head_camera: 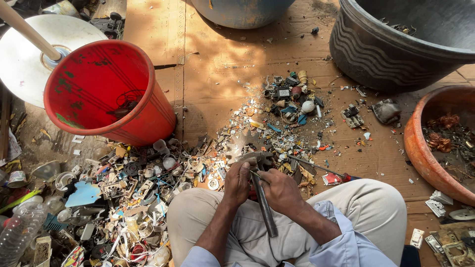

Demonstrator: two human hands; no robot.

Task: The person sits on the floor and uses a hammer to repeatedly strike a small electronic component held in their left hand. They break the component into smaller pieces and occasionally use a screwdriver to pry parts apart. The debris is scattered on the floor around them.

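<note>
Person sits on cardboard sheets (217, 74), knees up; left hand (239, 182) and right hand (282, 190) meet between the knees, a metal bar (264, 207) in the right, a small part (257, 159) held at the fingertips. Tilted bucket (106, 91) stands front-left with a scrap heap (123, 198) below it, beside the left knee. Loose bits (289, 106) lie straight ahead, a dark tub (410, 39) far right, a bowl (435, 143) near right.

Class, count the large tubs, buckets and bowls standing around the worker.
4: a red plastic bucket at left, a blue-grey tub top centre, a black ribbed tub top right, an orange bowl at right. Others may sit outside the view.
</note>
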